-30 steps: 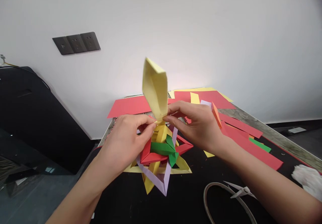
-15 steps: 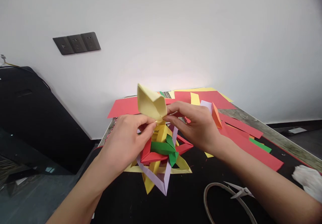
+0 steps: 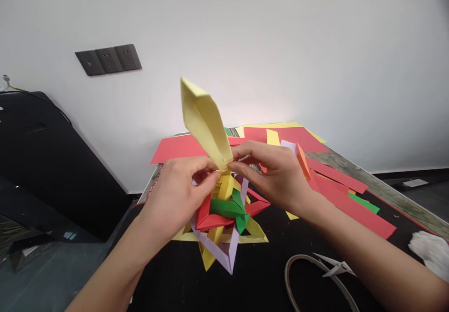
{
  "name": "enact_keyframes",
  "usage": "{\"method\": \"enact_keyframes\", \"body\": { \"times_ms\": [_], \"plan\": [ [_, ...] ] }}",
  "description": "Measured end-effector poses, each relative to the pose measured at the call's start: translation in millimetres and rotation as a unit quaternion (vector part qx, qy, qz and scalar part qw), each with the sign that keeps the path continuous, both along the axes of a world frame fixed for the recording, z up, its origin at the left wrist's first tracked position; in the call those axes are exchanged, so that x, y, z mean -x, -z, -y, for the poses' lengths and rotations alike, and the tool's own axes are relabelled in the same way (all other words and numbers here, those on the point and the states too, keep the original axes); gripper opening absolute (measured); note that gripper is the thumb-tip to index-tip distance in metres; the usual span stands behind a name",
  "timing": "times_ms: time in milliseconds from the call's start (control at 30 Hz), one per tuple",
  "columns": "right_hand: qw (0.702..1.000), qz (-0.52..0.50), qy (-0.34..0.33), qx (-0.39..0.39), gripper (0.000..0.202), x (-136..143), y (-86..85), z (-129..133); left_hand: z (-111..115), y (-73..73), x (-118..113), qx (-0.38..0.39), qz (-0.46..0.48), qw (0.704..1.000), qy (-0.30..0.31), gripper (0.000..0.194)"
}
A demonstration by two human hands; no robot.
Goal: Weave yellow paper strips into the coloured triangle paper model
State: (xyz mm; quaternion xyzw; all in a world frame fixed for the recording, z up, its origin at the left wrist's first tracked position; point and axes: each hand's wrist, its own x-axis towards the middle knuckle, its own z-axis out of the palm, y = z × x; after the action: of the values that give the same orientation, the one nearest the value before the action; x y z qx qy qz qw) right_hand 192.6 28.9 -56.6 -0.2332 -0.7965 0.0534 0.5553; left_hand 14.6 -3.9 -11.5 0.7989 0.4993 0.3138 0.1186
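Observation:
A pale yellow folded paper piece rises upright and leans to the left, its lower end pinched between both hands. My left hand grips its base from the left with thumb and forefinger. From the right, my right hand pinches the same base with thumb and finger. Just below sits a folded paper star of interlocked yellow, purple, red and green strips. A green folded strip crosses its front. My fingers hide where the pale piece meets the star.
Red paper sheets spread on the right of the black mat, with more red paper behind. White scissors lie by a pale ring. A crumpled white tissue is at far right; a socket panel is on the wall.
The pale yellow piece has straightened upward and now stands taller, its tip higher and further left. Both hands stay almost where they were, pinching its base.

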Motion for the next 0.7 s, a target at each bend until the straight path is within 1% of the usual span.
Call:
{"method": "enact_keyframes", "body": {
  "times_ms": [100, 233, 333, 433, 533, 633, 700],
  "plan": [
    [1.0, -0.01, -0.008, 0.015, 0.01, 1.4, -1.0, 2.0, 1.1, 0.4, 0.5, 0.0, 0.008, 1.0, 0.003, 0.018],
    [0.992, -0.068, -0.043, 0.097, 0.007, 3.5, -0.2, 3.8, 1.3, 1.1, 0.7, 0.013, 0.038, 0.999, 0.01, 0.015],
    [0.985, -0.084, -0.045, 0.143, 0.003, 3.8, 1.3, 3.5, -0.1, 1.7, -0.6, 0.02, 0.043, 0.999, 0.008, 0.013],
    [0.987, -0.079, -0.026, 0.14, 0.003, 3.6, 1.6, 2.6, -1.6, 2.0, -1.9, 0.043, 0.051, 0.998, -0.012, 0.008],
    [0.989, -0.076, -0.012, 0.124, 0.003, 4.4, 0.9, 2.2, -1.7, 2.2, -2.5, 0.049, 0.053, 0.997, -0.041, 0.008],
    [0.994, -0.067, 0.002, 0.089, 0.007, 6.0, 0.7, 2.9, -1.2, 2.1, -2.7, 0.05, 0.059, 0.996, -0.045, 0.01],
    [0.996, -0.063, 0.012, 0.056, 0.008, 6.6, 1.4, 3.9, -1.3, 2.0, -2.6, 0.05, 0.048, 0.996, -0.064, 0.012]
  ]
}}
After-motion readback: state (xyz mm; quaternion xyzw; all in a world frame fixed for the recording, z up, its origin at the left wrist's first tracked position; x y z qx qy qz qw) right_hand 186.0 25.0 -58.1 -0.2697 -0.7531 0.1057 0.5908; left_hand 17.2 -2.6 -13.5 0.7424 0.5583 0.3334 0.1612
